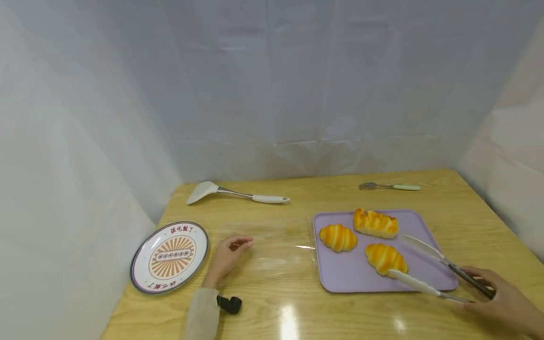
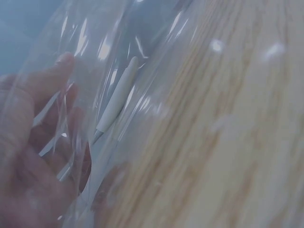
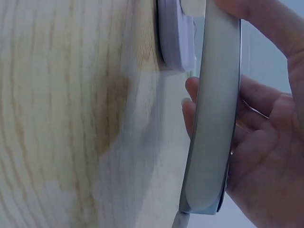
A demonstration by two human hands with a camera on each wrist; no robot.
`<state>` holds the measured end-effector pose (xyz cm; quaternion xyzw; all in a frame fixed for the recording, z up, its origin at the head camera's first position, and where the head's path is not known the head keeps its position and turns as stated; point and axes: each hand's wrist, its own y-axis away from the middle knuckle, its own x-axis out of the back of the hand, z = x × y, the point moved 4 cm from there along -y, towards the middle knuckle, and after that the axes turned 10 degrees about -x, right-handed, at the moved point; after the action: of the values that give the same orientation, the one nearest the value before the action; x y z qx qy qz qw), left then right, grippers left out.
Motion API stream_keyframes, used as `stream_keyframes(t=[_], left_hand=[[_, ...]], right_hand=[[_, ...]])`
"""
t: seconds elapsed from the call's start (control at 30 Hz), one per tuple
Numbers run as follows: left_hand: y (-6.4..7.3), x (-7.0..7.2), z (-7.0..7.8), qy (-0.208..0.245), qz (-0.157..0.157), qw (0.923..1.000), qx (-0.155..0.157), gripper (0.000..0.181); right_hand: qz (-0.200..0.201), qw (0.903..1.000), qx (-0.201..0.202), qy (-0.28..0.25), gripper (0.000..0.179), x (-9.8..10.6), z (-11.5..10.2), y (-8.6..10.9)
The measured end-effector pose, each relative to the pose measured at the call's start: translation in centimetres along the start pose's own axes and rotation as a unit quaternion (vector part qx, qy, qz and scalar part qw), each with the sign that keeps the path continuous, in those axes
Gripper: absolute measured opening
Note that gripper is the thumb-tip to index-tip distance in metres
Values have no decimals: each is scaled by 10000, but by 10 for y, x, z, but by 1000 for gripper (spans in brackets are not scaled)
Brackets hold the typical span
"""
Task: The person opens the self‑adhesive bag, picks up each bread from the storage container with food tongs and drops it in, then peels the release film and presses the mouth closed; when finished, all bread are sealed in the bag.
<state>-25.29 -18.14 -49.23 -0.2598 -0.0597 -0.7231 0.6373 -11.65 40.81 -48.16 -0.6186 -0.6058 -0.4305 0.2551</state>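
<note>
My right hand [image 1: 501,297] grips a pair of tongs [image 3: 211,114] by its metal handles, thumb on one arm and fingers on the other. The white tips are spread wide over the lilac tray [image 1: 340,278]. One tip meets the lower edge of the front croissant [image 1: 386,259]; the other lies beyond it, apart. A second croissant [image 1: 338,237] and a longer ridged bread [image 1: 376,223] rest behind. My left hand [image 1: 229,255], fingers curled, pinches the near-left part of a clear plastic bag [image 1: 276,250]. Folds of the plastic cover part of that hand in the left wrist view.
A white plate [image 1: 144,264] with a printed sunburst stands at the left table edge. Along the back lie a white spatula [image 1: 269,199] and a fork [image 1: 405,187] with a pale green handle. White sheeting [image 1: 272,94] rises behind the wooden table [image 1: 255,307].
</note>
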Motion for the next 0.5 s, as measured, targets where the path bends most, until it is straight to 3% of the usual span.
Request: stream_keyframes(t=[0.2,0.37,0.5], left_hand=[[0,0,-1,-2,10,10000,41,20],[-1,-1,-3,5,10,10000,46,20],[-2,-1,-4,31,2,10000,57,20]], right_hand=[[380,9982,467,-19,68,2,-6,-2],[807,9904,1078,-318,58,4,-6,-3],[826,9910,1042,-174,59,5,-7,-5]])
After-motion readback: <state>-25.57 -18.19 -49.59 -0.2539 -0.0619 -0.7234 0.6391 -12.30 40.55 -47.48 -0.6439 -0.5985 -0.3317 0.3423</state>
